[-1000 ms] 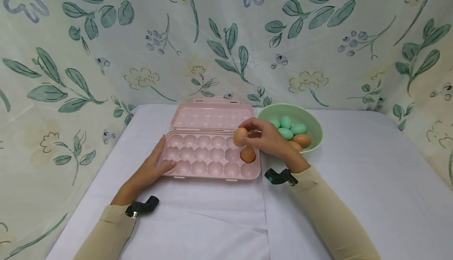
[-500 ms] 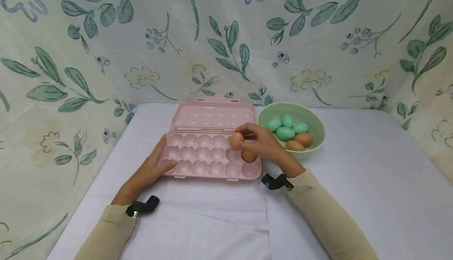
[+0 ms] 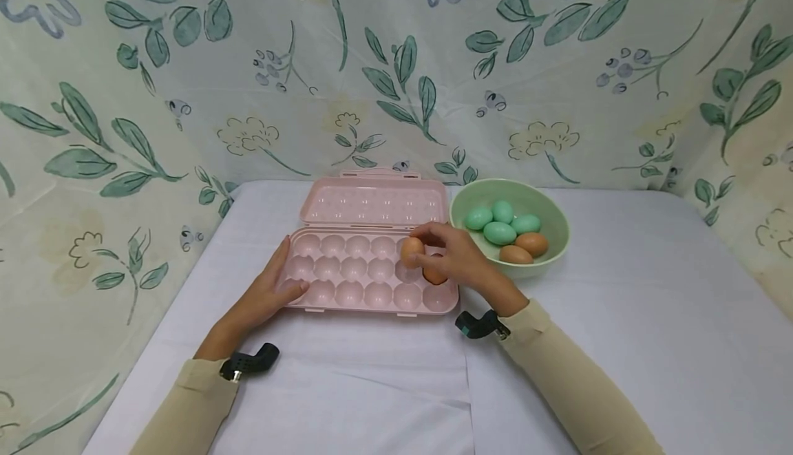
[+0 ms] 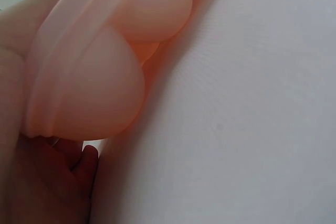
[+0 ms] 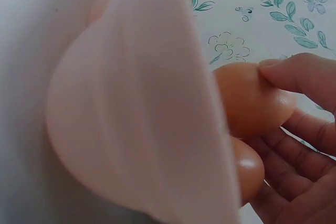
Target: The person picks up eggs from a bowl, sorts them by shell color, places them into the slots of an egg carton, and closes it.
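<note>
In the head view a pink plastic egg carton [image 3: 365,312] lies with its lid folded back. My left hand [image 3: 263,298] holds its left end, thumb over the front corner. The left wrist view shows that hand [image 4: 31,156] against the carton's rounded cups [image 4: 100,87]. My right hand [image 3: 461,257] pinches a brown egg [image 3: 411,252] by its sides, low over the cups towards the carton's right end. Another brown egg [image 3: 435,274] sits in the middle row at the right end, partly behind the right fingers. The right wrist view shows the pinched egg [image 5: 249,98] partly hidden by the carton wall [image 5: 157,103].
A light green bowl [image 3: 554,217] stands just right of the carton. It holds several mint-green eggs [image 3: 499,233] and two brown eggs [image 3: 531,244]. A white cloth [image 3: 347,386] covers the table, with a floral curtain [image 3: 372,62] behind.
The right hand has moved left and slightly lower with the brown egg, from the carton's right edge to over its cups. The left hand has stayed on the carton.
</note>
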Available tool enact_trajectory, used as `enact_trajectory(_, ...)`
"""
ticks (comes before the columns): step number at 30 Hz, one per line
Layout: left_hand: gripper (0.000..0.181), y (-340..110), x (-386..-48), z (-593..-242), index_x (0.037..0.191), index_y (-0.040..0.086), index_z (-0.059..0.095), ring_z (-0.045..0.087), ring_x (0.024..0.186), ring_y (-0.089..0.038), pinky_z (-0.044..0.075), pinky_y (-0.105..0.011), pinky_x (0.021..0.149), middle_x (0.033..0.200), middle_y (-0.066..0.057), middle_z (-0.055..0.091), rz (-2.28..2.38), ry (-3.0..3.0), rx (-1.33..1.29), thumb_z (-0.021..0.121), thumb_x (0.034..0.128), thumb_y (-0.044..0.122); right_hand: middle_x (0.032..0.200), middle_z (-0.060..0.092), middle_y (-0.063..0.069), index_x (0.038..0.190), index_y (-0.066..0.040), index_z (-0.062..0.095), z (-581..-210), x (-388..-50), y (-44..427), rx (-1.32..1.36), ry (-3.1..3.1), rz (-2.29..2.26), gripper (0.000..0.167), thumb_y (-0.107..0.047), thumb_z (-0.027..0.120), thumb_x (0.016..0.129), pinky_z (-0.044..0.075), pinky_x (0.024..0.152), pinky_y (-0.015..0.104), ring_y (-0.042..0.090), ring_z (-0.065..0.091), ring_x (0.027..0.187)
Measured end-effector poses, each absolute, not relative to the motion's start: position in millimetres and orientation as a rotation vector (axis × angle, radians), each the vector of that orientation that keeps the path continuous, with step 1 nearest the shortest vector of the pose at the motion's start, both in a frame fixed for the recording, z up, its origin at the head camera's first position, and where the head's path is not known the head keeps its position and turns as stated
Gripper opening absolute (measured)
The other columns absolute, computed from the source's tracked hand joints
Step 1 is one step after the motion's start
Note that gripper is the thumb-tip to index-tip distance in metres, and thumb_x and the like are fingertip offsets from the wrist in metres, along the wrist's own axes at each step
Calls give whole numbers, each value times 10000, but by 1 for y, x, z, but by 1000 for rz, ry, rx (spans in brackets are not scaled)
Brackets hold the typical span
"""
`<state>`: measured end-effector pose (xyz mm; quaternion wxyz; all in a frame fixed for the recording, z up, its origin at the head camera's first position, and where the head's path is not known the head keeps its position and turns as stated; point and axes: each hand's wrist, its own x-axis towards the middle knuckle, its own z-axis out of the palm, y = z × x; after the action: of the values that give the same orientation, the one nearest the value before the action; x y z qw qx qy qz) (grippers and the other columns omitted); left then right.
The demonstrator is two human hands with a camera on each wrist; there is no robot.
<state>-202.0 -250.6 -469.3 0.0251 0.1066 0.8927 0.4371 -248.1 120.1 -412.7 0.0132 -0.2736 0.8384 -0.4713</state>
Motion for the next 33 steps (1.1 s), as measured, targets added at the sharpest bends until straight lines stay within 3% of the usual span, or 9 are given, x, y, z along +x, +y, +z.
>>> enact_trajectory(14,1001,-250,-200,-469,1560,182,-37,-8,1478,-293,67,-617,1129,1624,-51,-21,1379,2759,332,651,866,402,1238,613,39,1229,-70,634,-420,-247,116,-838,2610,-1422,457,-263,765,836,498,945,366,213,607,1131)
enact_trajectory(22,1003,-250,-199,-468,1560,166,-31,-1,1477,-293,77,-611,1131,1624,-50,-21,1379,2762,343,657,867,397,1150,660,-14,1221,-89,659,-424,-248,115,-896,2662,-1364,444,-242,781,821,514,908,345,146,618,1037)
enact_trajectory(33,1007,-247,-197,-466,1560,161,-29,14,1477,-300,94,-603,1134,1624,-57,-14,1353,2789,349,662,866,396,1079,683,-18,1183,-80,685,-427,-248,114,-998,2748,-1284,448,-260,806,791,521,797,326,148,611,940)
